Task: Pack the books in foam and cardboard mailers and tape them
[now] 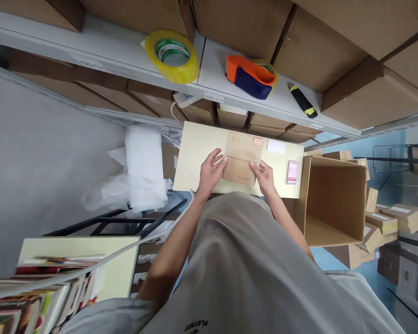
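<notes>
A flat brown-covered item, which looks like a thin book, lies on the pale tabletop in front of me. A line of print crosses its cover, and a red box-shaped mark shows near the upper right corner. My left hand is at its left edge, the thumb touching it and the other fingers apart. At the right edge, my right hand has its thumb on the cover and its fingers curled by the side. Right of the book are a white slip and a pink label, partly blurred.
On the shelf ahead lie yellow tape, an orange-and-blue tape dispenser and a utility knife. An open carton stands right. White wrapping is at left; books stand lower left, with a cable crossing over.
</notes>
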A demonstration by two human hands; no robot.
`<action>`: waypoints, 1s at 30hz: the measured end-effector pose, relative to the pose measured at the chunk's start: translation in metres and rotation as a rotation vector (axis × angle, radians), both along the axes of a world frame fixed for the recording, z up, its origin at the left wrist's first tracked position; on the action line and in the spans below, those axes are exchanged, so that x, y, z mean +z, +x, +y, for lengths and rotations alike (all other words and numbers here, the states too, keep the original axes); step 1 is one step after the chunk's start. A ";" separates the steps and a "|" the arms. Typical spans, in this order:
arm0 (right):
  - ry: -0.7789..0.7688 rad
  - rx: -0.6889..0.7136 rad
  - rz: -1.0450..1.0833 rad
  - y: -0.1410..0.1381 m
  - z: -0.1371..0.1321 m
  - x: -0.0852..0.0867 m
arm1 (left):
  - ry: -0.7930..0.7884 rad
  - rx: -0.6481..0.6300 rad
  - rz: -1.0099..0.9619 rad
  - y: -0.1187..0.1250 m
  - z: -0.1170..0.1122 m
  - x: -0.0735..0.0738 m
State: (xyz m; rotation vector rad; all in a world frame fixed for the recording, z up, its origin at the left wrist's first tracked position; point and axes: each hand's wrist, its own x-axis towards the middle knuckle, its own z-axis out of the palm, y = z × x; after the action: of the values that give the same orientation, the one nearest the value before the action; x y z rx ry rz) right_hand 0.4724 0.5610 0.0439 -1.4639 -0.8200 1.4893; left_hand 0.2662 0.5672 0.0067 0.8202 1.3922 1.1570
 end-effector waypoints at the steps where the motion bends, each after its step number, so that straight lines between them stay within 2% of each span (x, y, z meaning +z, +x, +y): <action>1: -0.017 0.013 0.042 0.004 -0.002 0.000 | -0.067 -0.007 -0.070 -0.004 0.003 -0.003; 5: -0.057 0.057 0.115 0.014 -0.012 0.000 | -0.220 -0.105 -0.284 -0.007 0.003 0.001; 11: -0.064 0.166 0.125 0.027 -0.008 -0.011 | -0.243 -0.025 -0.340 0.005 -0.002 0.018; 13: -0.030 0.149 0.031 0.030 -0.005 -0.014 | -0.257 0.003 -0.328 0.007 -0.001 0.019; 17: 0.081 -0.021 -0.327 0.025 -0.010 -0.009 | -0.227 0.083 -0.260 0.012 -0.002 0.017; 20: 0.087 0.052 -0.296 0.005 -0.022 0.002 | -0.137 0.109 -0.166 0.023 -0.009 0.021; 22: 0.083 0.101 -0.226 -0.011 -0.029 0.010 | -0.088 0.070 -0.113 0.034 -0.018 0.027; 25: 0.096 0.084 -0.207 -0.024 -0.032 0.016 | -0.021 -0.056 -0.063 0.046 -0.035 0.037; 28: 0.092 0.069 -0.152 -0.013 -0.025 0.014 | 0.046 -0.204 -0.050 0.042 -0.044 0.037; 30: 0.049 0.093 -0.083 0.002 -0.020 0.009 | 0.078 -0.190 0.015 0.029 -0.040 0.029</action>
State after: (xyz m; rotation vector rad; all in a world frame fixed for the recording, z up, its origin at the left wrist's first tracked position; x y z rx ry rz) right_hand 0.4739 0.5412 0.0529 -1.4765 -0.9802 1.4740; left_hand 0.2954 0.5271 0.0356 0.9964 1.2584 1.0651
